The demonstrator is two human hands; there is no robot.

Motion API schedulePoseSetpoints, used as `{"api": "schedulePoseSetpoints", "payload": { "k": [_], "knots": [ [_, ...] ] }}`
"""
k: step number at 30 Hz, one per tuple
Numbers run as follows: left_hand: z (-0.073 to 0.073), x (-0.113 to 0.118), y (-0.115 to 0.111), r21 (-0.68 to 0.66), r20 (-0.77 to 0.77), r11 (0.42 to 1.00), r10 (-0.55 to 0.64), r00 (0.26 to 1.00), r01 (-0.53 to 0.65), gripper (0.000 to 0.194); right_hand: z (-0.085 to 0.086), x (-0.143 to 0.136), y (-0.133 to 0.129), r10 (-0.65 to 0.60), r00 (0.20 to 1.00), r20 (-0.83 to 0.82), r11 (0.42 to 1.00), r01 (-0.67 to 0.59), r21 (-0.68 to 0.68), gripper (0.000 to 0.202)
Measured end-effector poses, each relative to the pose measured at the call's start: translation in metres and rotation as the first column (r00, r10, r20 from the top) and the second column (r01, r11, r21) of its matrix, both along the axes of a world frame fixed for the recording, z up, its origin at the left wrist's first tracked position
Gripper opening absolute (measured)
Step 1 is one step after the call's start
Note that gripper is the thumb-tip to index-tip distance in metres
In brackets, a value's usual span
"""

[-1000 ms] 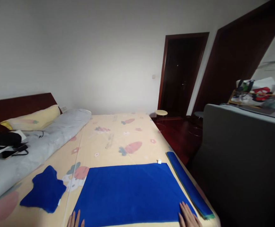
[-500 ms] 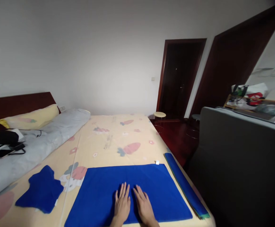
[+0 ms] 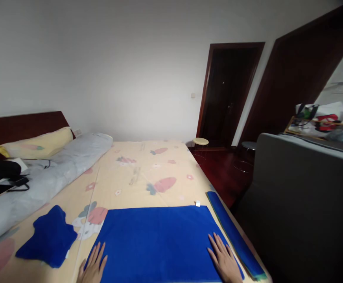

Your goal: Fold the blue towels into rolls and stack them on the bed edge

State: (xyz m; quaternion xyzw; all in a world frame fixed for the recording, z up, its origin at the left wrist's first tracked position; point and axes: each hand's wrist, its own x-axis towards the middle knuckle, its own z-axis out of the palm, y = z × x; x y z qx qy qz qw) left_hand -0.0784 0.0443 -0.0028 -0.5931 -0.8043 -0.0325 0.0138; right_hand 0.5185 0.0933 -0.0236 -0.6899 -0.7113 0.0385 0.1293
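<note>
A blue cloth (image 3: 156, 239) with a small white tag at its far edge is spread flat on the bed. My left hand (image 3: 93, 265) rests palm down on its left edge, fingers stretched out. On the cloth's right side lies my right hand (image 3: 224, 257), also flat with fingers spread. Just right of that hand, a rolled blue cloth (image 3: 233, 234) with a greenish edge runs along the bed's side. A crumpled blue cloth (image 3: 49, 237) sits to the left, apart from my left hand.
The bed has a cream carrot-print sheet (image 3: 142, 177). At the left lie a grey quilt (image 3: 80, 157), a yellow pillow (image 3: 38, 143) and a phone (image 3: 0, 189). A stool (image 3: 200, 141) stands beyond the bed, and a grey padded panel (image 3: 301, 204) rises at the right.
My hands have slid apart from the middle of the blue cloth, the left one to its left edge and the right one toward its right edge. The view has shifted slightly.
</note>
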Motion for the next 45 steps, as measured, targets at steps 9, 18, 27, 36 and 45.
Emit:
{"api": "schedulePoseSetpoints", "payload": {
  "k": [9,18,27,36,45],
  "knots": [
    [0.018,0.14,0.057,0.097,0.007,0.955,-0.282,0.959,0.28,0.052,0.023,-0.148,0.031,0.243,0.961,-0.129,0.969,-0.235,0.077,0.056],
    [0.008,0.193,0.123,-0.022,0.129,0.855,-0.512,0.849,0.519,0.053,0.028,-0.181,0.09,0.572,0.806,-0.151,0.817,-0.577,0.014,0.055],
    [0.029,0.031,0.161,-0.156,0.003,0.988,-0.01,1.0,0.011,0.059,0.01,-0.021,0.146,0.045,0.997,0.055,0.998,-0.042,-0.055,0.067],
    [0.028,-0.004,0.165,-0.203,-0.123,0.967,0.127,0.984,-0.151,0.066,-0.007,-0.008,0.149,-0.195,0.967,0.164,0.981,0.196,0.01,0.082],
    [0.027,0.168,0.175,0.039,0.007,0.912,-0.409,0.912,0.409,0.054,0.029,-0.193,0.137,0.293,0.95,-0.11,0.956,-0.294,0.008,0.067]
  ]
}}
